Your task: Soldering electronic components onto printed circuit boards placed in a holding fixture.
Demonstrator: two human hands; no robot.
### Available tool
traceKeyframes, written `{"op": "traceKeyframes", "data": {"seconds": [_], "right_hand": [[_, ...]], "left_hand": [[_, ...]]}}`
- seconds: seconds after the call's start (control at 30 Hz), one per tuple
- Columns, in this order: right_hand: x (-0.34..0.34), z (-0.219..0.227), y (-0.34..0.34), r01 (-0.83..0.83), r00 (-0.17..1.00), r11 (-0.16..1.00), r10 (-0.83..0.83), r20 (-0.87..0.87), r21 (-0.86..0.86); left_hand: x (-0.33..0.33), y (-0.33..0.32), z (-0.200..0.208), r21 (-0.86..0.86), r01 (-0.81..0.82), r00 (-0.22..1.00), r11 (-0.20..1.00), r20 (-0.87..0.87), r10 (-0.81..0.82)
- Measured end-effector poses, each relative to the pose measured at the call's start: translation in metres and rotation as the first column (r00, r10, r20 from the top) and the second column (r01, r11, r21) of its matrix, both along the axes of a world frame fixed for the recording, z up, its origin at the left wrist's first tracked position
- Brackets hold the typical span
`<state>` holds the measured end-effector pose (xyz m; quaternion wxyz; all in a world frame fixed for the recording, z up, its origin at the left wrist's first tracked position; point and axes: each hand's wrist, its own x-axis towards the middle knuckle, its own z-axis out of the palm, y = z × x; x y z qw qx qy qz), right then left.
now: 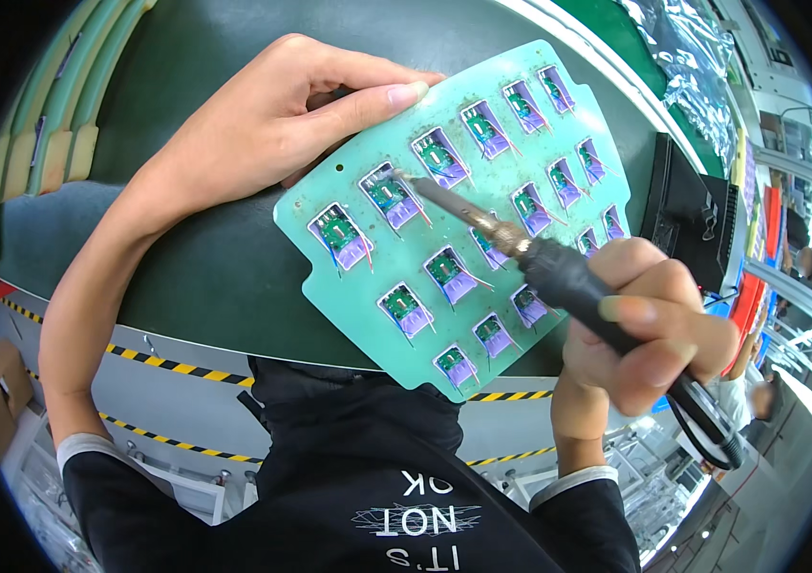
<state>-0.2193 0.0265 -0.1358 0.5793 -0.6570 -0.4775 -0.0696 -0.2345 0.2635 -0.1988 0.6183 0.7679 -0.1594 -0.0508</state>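
Observation:
My left hand [277, 124] grips the upper left edge of a light green fixture plate [339, 296], thumb on top, the other fingers partly hidden behind it. Rows of cutouts in the plate hold small green circuit boards in purple cases, with thin red and blue wires sticking out. My right hand [654, 320] is closed around the black handle of a soldering iron [559, 272]. The iron's tip reaches a circuit board [389, 194] in the upper left row; whether it touches cannot be made out. The plate is tilted over a dark green work table [205, 277].
Stacked green curved plates [72, 115] stand at the far left. A black box [688, 215] sits right of the fixture plate, with clear plastic bags [688, 67] behind it. Yellow-black striped tape [177, 365] marks bars below the table's near edge. Another person is far right.

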Motion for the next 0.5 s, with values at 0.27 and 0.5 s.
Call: {"op": "traceKeyframes", "data": {"seconds": [0.27,0.5], "right_hand": [[0.0044,0.0024,-0.0054,0.105,0.994,0.991,-0.107,0.023,0.087],[0.0048,0.0078,-0.0094,0.010,1.000,1.000,-0.010,0.002,-0.022]], "left_hand": [[0.0006,0.0010,0.0090,0.086,0.022,0.998,0.996,-0.055,-0.017],[0.0034,-0.0021,0.0086,0.005,-0.005,0.996,1.000,-0.085,0.005]]}}
